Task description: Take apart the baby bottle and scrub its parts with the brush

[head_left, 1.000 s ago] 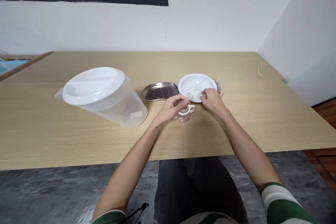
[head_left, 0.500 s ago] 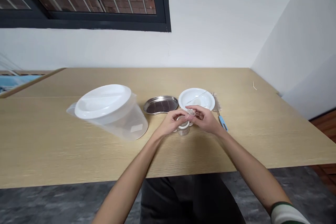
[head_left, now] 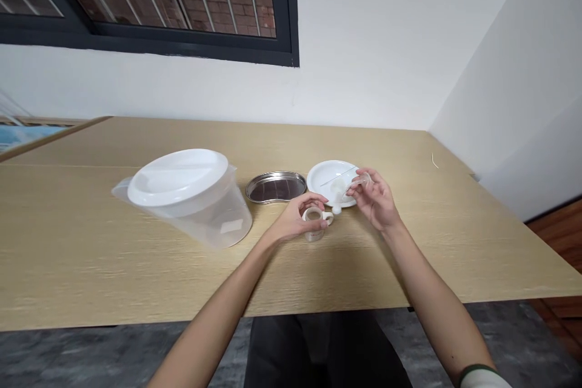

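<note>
My left hand point(head_left: 297, 216) is closed around a small clear sippy cup point(head_left: 313, 235) with a white collar and a side handle. The cup is upright and its top is uncovered. To its right and slightly higher, my right hand point(head_left: 375, 200) pinches a clear flexible straw point(head_left: 361, 180) between thumb and fingers. A white knob-like end of the straw hangs down near the cup's handle, apart from it. Behind the hands lies a white plate point(head_left: 325, 173) with a thin rod across it and a small pale piece inside, partly hidden by the straw.
A large translucent pitcher point(head_left: 213, 215) with a white lid stands on the left. Beside the plate is a kidney-shaped metal tray point(head_left: 276, 187). A thin pale strip point(head_left: 434, 161) lies at the table's point(head_left: 159, 285) far right. A wall and window are behind.
My hands have moved apart. The right one has gone right and up with the straw, now showing its length, and covers where the blue-handled brush lay. The left stays at the cup.
</note>
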### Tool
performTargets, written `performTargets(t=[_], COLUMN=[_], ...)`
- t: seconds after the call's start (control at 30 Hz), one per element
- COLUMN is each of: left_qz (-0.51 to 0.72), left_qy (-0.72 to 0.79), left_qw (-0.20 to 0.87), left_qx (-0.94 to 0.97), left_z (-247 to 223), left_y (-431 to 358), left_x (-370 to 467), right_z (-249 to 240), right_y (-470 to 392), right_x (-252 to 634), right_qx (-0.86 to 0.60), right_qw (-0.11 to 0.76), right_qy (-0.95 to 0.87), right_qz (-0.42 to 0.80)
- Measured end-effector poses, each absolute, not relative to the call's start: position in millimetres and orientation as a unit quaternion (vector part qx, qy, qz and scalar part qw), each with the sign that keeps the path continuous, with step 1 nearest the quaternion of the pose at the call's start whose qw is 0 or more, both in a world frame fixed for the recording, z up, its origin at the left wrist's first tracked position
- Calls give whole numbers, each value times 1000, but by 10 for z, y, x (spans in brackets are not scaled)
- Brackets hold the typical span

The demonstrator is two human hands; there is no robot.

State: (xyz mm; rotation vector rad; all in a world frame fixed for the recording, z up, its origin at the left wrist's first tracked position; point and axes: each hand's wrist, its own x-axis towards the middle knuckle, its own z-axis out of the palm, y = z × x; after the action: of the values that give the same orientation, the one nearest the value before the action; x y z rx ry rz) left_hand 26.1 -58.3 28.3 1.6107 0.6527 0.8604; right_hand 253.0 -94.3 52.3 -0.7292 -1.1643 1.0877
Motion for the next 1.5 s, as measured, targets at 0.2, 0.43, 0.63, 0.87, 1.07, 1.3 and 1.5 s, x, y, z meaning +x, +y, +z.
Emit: performTargets(t=[0.2,0.43,0.63,0.87,1.07,1.3,1.5], left_qz=[359,342,347,372,411,354,332], left_qy=[284,293,276,231,258,244,243], left_qw=[561,552,549,582,556,584,560], left_qx=[690,702,708,685,675,688,719], left_z=[277,337,333,304,310,333,342], left_y=[-575,-584,-578,-530,-474,-488,-492], left_x=[245,224,206,176,113,61,88], right_z=[516,385,328,234,158,46,55], right_y=[-807,-663,-618,-563,-516,-489,-537], right_x=[2690,2731,2710,2746,2801,2885,2911], right_qx=[-364,-429,-462,-501,-553,-616,-706], right_qw=[710,773,765,749,727,672,558], right_qy=[-460,-307,-273,-273,-265,-328,-421], right_qz=[388,352,356,337,309,247,113])
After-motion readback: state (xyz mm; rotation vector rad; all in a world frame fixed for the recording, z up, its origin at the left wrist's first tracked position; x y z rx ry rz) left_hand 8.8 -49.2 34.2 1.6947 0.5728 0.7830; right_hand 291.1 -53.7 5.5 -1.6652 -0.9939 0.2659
